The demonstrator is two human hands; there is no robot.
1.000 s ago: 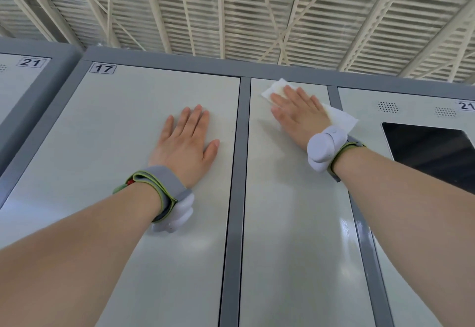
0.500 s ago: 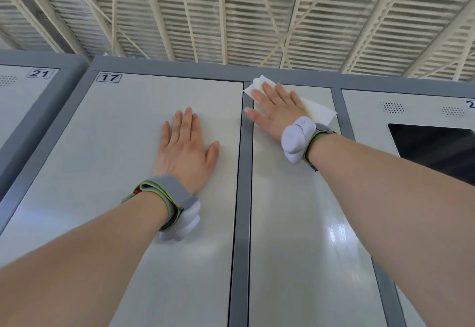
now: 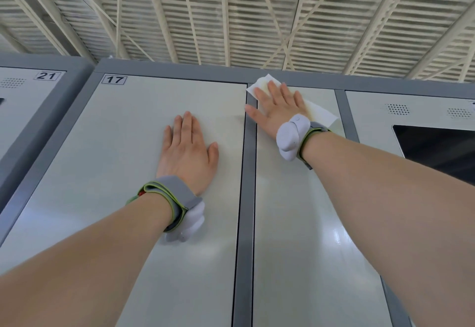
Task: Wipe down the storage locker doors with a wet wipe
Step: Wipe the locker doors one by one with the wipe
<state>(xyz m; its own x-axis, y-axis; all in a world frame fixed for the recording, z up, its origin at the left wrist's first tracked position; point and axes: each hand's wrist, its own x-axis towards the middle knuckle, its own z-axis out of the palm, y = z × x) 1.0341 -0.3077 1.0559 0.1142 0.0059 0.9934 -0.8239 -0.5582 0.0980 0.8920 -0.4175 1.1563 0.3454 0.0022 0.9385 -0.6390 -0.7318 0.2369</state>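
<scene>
As left hand [image 3: 186, 157] lies flat on door 17 [image 3: 115, 172], flat right hand [image 3: 277, 110] presses wipe [image 3: 262, 84].

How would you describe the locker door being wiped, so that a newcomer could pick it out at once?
On the grey-framed locker bank, find door 17, where the left hand lies flat. The wiped door is next on its right, the right hand pressing a white wipe at its top. It is narrower than 17 and lacks the dark screen beyond.
</scene>
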